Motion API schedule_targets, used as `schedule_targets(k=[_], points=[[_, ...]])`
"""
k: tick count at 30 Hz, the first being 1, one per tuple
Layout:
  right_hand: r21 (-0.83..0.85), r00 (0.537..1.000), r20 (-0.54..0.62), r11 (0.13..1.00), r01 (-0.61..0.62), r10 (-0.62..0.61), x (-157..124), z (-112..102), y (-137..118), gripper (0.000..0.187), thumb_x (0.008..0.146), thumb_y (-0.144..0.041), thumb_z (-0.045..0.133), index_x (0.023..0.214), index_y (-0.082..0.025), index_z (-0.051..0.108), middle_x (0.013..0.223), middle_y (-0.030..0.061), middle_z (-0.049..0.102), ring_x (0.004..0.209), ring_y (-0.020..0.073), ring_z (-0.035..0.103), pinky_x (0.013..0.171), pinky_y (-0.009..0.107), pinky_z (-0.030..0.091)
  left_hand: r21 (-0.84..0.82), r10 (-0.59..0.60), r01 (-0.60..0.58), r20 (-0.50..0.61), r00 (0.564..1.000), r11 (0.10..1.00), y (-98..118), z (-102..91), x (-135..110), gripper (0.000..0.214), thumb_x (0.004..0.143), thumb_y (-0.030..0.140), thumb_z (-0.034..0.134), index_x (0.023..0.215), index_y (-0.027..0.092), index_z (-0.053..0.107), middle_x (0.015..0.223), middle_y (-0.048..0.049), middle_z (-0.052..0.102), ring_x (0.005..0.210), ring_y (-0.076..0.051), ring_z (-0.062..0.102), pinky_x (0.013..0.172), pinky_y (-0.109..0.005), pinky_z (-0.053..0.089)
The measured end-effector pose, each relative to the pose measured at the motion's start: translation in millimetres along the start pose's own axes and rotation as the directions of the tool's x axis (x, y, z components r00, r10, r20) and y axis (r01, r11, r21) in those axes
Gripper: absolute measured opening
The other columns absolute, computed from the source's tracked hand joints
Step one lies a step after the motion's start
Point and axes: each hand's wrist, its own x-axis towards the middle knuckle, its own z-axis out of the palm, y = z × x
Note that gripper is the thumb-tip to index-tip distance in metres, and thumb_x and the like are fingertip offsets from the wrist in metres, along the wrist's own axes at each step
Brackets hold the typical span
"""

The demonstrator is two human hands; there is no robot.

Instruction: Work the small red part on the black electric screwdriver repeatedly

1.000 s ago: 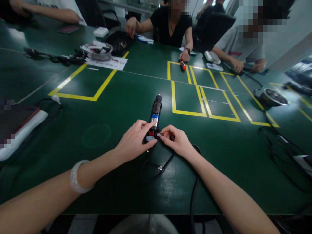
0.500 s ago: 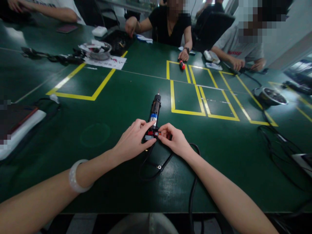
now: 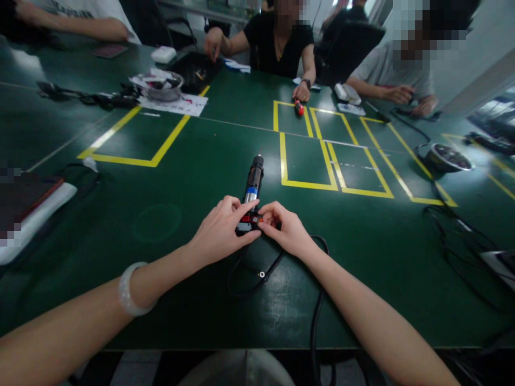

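An electric screwdriver (image 3: 253, 182) lies on the green table, its thin bit pointing away from me. Its barrel is black, with a blue band and a bare silver section, and its near end looks opened up. My left hand (image 3: 225, 228) steadies that near end from the left, index finger over the silver part and thumb below. Between them show red pieces (image 3: 246, 219) and a grey block (image 3: 243, 227). From the right, my right hand (image 3: 284, 225) pinches a small red-orange part (image 3: 258, 220) at the same end; its fingertips partly cover it.
A black cable (image 3: 322, 300) loops near my hands and runs off the front edge. A small white ring (image 3: 262, 274) lies beside it. Yellow tape outlines (image 3: 309, 186) mark the table. Across sit co-workers; one hand (image 3: 301, 94) touches a red tool (image 3: 299, 109). Metal bowls (image 3: 167, 91) stand farther off.
Both hands keep nearly the same hold at the screwdriver's near end, with slight finger movement. The view has shifted a little. At the far right, a co-worker's hand has risen slightly.
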Motion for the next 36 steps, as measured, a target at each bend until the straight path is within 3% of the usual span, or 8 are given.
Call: schedule_targets(k=[15,21,25,29,36], points=[[-0.073,0.996,0.028,0.994,0.086,-0.084,-2.6,0.0,-3.4,0.031,0.08,-0.007,0.048,0.107,-0.021,0.053,0.088,0.0002,0.063,0.079,0.0136,0.06,0.071,0.027,0.045,0.15,-0.02,0.02,-0.006,1.0,0.989,2.6,-0.2,9.7,0.059,0.089,0.053,0.05,0.143,0.028,0.051,0.098,-0.0084,0.048,0.089,-0.023,0.05,0.078,-0.035,0.042],[-0.053,0.996,-0.074,0.997,0.053,-0.057,-1.5,-14.1,1.5,0.025,0.083,-0.013,0.049,0.106,-0.021,0.053,0.081,-0.0005,0.063,0.075,0.0136,0.061,0.068,0.027,0.045,0.235,0.002,0.0,-0.007,1.0,0.972,-10.6,-6.8,13.5,0.06,0.085,0.054,0.054,0.14,0.03,0.054,0.101,-0.0097,0.048,0.089,-0.025,0.049,0.079,-0.037,0.042],[-0.008,0.979,-0.199,0.999,0.051,-0.052,2.4,-31.0,14.0,0.021,0.084,-0.016,0.05,0.105,-0.02,0.054,0.074,-0.0016,0.059,0.072,0.0139,0.06,0.067,0.027,0.045,0.262,-0.048,0.051,-0.017,0.999,0.964,-34.1,-16.6,20.6,0.062,0.084,0.058,0.052,0.14,0.033,0.054,0.103,-0.0099,0.048,0.09,-0.026,0.05,0.081,-0.039,0.043],[0.032,0.954,-0.3,0.999,0.004,0.006,7.5,-42.5,28.0,0.017,0.084,-0.021,0.05,0.1,-0.019,0.055,0.071,-0.0019,0.059,0.065,0.0127,0.057,0.064,0.027,0.045,0.27,-0.162,0.169,-0.05,0.986,0.948,-73.6,-29.8,29.7,0.065,0.083,0.064,0.051,0.141,0.036,0.052,0.105,-0.0109,0.047,0.093,-0.028,0.051,0.083,-0.042,0.043],[0.06,0.954,-0.297,0.998,-0.022,0.039,9.8,-45.5,36.5,0.015,0.084,-0.023,0.05,0.097,-0.018,0.055,0.069,-0.0025,0.059,0.058,0.0106,0.056,0.06,0.026,0.044,0.27,-0.34,0.372,-0.159,0.927,0.888,-146.5,-61.1,33.5,0.068,0.09,0.068,0.041,0.145,0.029,0.047,0.11,-0.0112,0.045,0.102,-0.028,0.045,0.09,-0.046,0.04]])
